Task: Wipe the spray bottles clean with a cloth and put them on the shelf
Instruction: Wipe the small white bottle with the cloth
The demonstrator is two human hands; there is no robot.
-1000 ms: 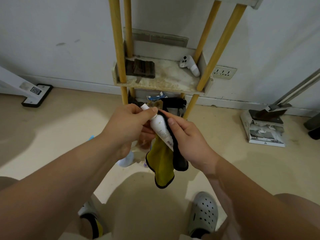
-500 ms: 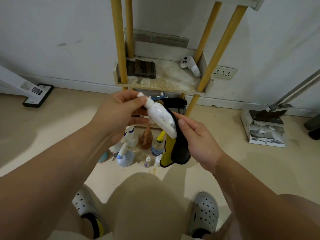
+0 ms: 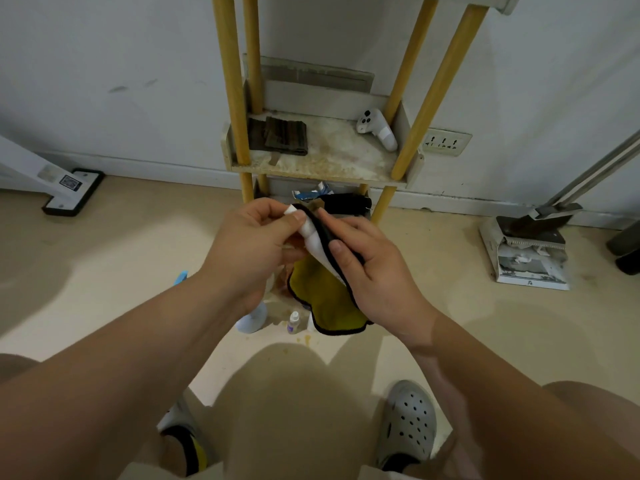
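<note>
Frame centre: left hand (image 3: 256, 244) fingers pinch white spray bottle (image 3: 311, 237) at cap end; right hand (image 3: 377, 275) fingers clamp yellow cloth (image 3: 322, 299) round body. Rub full length, turning bottle.

No legible text on anything visible.

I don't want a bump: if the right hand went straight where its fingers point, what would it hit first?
Probably the left hand, pinching the top of the white bottle just ahead of the right hand and its cloth; depth is unclear.
</note>
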